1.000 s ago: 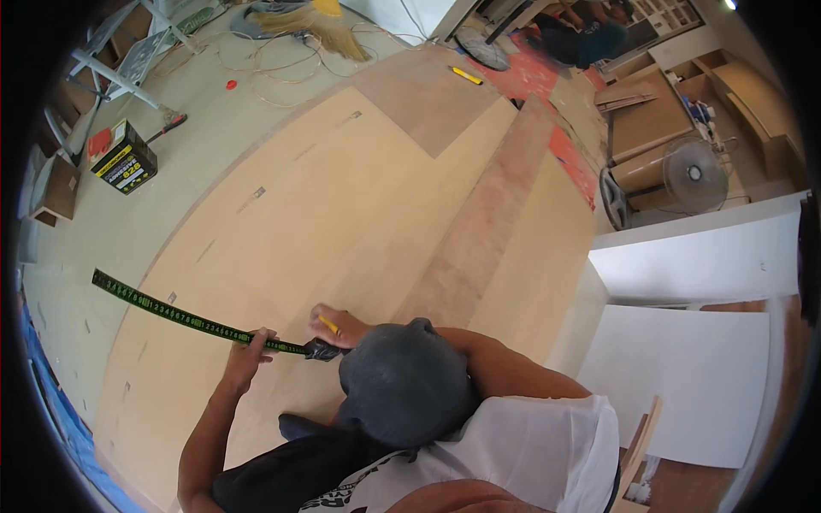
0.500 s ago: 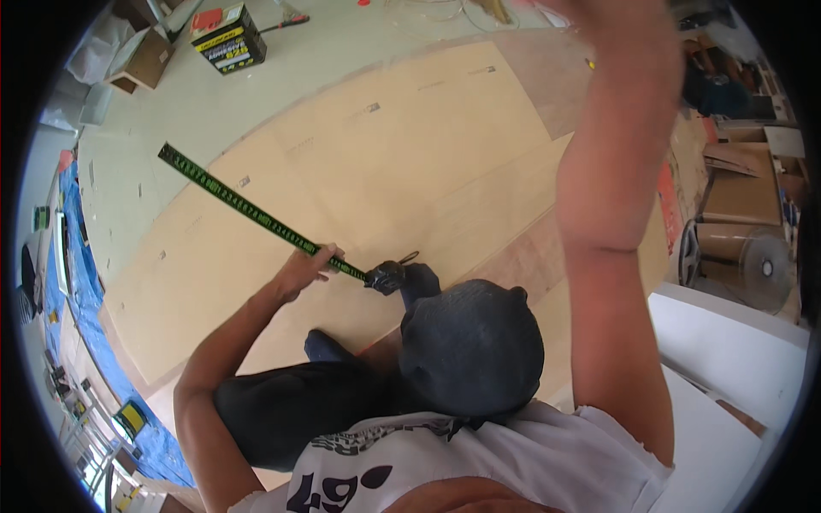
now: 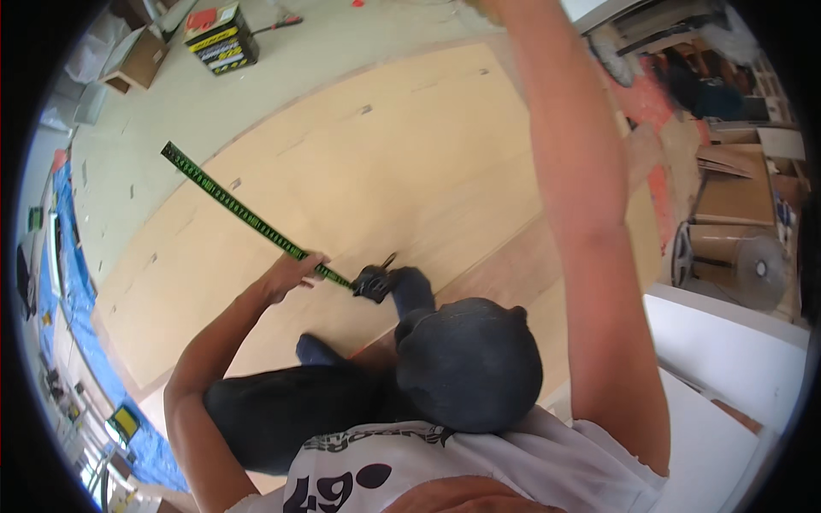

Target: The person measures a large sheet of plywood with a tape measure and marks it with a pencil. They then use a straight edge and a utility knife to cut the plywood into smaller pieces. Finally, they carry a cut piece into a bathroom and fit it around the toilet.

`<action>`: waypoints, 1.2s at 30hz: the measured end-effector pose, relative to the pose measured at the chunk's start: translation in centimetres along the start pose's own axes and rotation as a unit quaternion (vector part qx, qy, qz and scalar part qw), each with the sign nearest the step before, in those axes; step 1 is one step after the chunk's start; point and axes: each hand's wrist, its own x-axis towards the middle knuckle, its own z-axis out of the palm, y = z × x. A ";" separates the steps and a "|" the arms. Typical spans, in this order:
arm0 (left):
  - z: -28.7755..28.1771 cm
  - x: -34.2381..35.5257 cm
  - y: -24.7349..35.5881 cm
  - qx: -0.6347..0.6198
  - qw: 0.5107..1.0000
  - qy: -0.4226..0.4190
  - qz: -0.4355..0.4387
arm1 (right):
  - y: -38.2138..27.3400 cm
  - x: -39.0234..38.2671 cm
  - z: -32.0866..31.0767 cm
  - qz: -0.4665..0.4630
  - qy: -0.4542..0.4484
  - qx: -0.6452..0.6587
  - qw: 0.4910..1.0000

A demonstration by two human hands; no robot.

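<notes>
The left hand grasps the green-and-black blade of a tape measure, its fingers curled round the strip just short of the case. Part of the blade is covered by these fingers, and the thumb and fingertips are too small to separate clearly. The blade runs past the hand toward the upper left, over a pale wooden sheet, its small markings hard to read. The dark case sits near the middle of the view, just beside a dark-covered foot; whether the two touch cannot be told.

The right forearm reaches up and is cut off by the upper edge, so the right hand lies out of sight; whether it is clenched, released or holding something cannot be told. This arm also hides part of the sheet and of a reddish-brown strip. A rounded dark form covers more of the surface below. At upper right, another person is dim and blurred, and a fan shows only hazily.
</notes>
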 end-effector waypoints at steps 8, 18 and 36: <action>0.7 0.0 -0.6 -0.045 0.997 0.037 0.056 | -13.8 -17.3 9.7 0.111 0.415 0.029 0.903; 0.7 -1.5 0.0 -0.081 0.996 0.021 0.017 | -12.6 -20.7 18.8 0.184 0.157 0.060 0.969; 0.2 -1.1 -0.6 -0.077 0.996 0.045 0.009 | -8.3 -9.0 8.0 0.047 0.386 -0.064 0.919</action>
